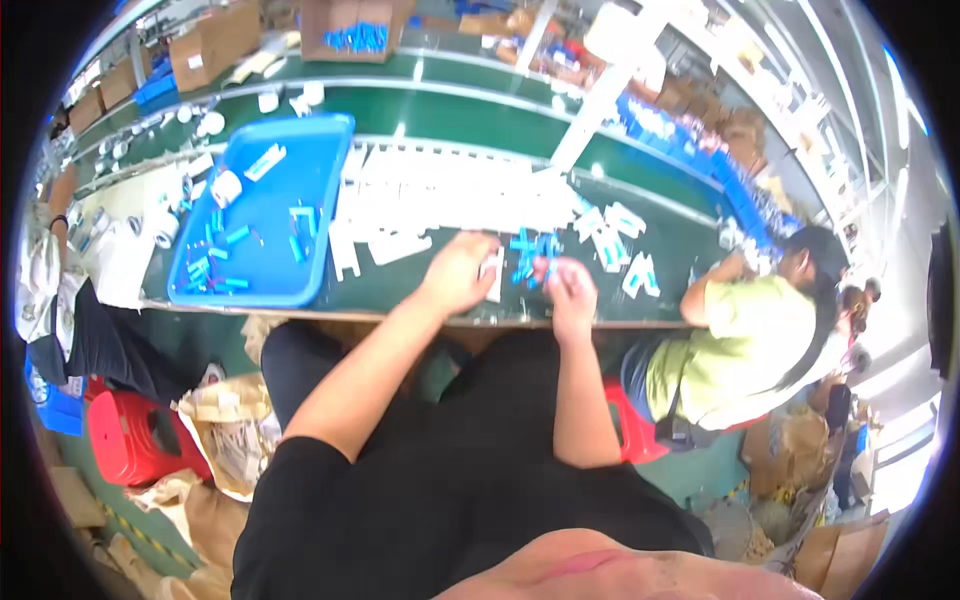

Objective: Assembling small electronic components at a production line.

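My left hand [462, 274] is at the near edge of the green work table, its fingers closed on a white plastic piece [494, 278]. Just to its right lies a small pile of blue cylinders [530, 247], which look like battery cells. My right hand [572, 296] touches the right side of that pile with thumb and fingers pinched together; what is between the fingertips is too small to make out. Right of the pile lie several white pieces with blue parts in them [608, 250]. Behind both hands, white plastic pieces [450, 190] cover the table in rows.
A blue tray [335, 150] on the left holds loose blue cylinders with thin wires and a white roll. A conveyor [480, 100] runs behind. Another person [760, 330] sits close on my right. A red stool [130, 440] and paper bags stand at lower left.
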A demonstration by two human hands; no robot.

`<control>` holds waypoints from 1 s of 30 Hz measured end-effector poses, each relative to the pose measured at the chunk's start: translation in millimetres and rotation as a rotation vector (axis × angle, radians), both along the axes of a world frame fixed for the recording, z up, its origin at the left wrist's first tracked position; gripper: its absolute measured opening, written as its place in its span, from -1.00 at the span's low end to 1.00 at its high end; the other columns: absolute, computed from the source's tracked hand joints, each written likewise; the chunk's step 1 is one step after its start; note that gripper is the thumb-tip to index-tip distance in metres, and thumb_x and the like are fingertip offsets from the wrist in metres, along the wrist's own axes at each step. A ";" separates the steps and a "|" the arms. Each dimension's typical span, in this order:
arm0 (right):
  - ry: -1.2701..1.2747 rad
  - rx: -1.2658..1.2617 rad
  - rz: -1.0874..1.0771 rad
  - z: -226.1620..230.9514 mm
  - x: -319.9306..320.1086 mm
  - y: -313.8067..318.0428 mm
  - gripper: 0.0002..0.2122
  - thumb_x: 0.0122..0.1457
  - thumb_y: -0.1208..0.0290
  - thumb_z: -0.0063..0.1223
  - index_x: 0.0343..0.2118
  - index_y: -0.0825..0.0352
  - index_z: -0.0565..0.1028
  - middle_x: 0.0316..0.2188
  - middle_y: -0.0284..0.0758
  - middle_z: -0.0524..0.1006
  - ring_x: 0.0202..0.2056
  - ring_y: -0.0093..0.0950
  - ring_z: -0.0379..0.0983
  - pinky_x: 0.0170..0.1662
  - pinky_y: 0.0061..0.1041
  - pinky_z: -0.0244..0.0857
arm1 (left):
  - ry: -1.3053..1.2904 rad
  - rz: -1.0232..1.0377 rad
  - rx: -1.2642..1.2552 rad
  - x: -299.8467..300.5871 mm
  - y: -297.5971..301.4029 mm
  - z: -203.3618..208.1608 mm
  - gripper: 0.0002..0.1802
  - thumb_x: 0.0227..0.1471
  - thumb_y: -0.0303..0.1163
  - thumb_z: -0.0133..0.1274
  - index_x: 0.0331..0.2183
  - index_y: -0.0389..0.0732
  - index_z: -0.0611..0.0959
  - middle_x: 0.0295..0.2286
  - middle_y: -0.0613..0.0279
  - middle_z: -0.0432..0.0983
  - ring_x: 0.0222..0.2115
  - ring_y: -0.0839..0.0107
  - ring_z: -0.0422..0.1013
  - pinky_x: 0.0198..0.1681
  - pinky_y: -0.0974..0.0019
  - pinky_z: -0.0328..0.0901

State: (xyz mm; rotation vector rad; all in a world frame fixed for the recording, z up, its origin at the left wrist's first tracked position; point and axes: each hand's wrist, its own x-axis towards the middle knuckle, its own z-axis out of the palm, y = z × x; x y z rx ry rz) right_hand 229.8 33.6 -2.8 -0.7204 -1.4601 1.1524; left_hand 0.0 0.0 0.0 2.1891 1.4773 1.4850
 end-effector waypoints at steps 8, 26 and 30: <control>-0.224 0.341 0.279 101.0 -36.8 -26.4 -0.81 0.23 0.67 0.15 -0.13 0.33 0.47 -0.27 -0.46 0.43 -0.29 -0.68 0.33 -0.20 -0.65 0.27 | -0.067 0.026 0.142 5.4 -7.9 10.4 -0.88 -0.14 -0.51 0.19 -0.42 -0.22 0.62 -0.38 0.05 0.54 -0.21 -0.01 0.44 -0.11 0.07 0.39; -0.007 0.476 0.050 501.6 -226.4 133.9 -0.33 0.25 0.55 0.13 0.29 0.70 0.03 0.07 -0.07 0.56 0.03 -0.33 0.55 0.02 -0.50 0.41 | -0.162 -0.073 -0.018 0.6 2.1 4.5 -0.94 0.00 -0.46 0.15 -0.43 -0.23 0.63 -0.44 0.06 0.55 -0.26 0.01 0.49 -0.19 0.03 0.41; -0.290 0.806 -0.030 455.3 -253.9 91.4 -0.61 0.23 0.67 -0.06 0.14 0.52 0.44 -0.01 -0.20 0.65 0.00 -0.46 0.56 0.07 -0.48 0.38 | -0.214 -0.063 -0.015 -5.6 -6.2 2.1 -0.94 -0.05 -0.45 0.12 -0.48 -0.22 0.62 -0.44 0.07 0.56 -0.28 0.02 0.49 -0.20 0.04 0.41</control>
